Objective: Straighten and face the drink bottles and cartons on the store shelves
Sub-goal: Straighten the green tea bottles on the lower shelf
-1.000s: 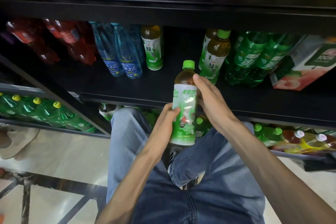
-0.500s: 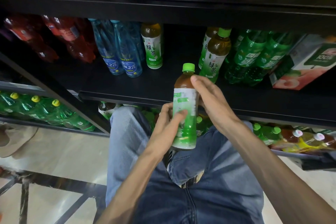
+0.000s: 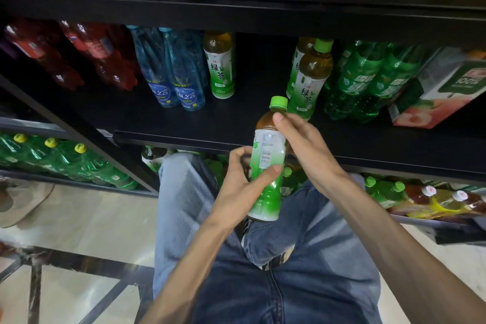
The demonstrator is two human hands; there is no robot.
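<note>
- Blue denim jeans (image 3: 284, 284) cover both legs, darker at the lap and faded paler over the knees.
- The fly seam runs down the middle of the jeans.
- Both forearms are bare, with no sleeves showing.
- The left hand (image 3: 236, 187) and the right hand (image 3: 307, 144) are bare.

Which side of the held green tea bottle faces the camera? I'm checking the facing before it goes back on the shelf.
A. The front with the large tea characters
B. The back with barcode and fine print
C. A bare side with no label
B: the green tea bottle, held by the left hand and right hand, shows a barcode and small print.
</note>
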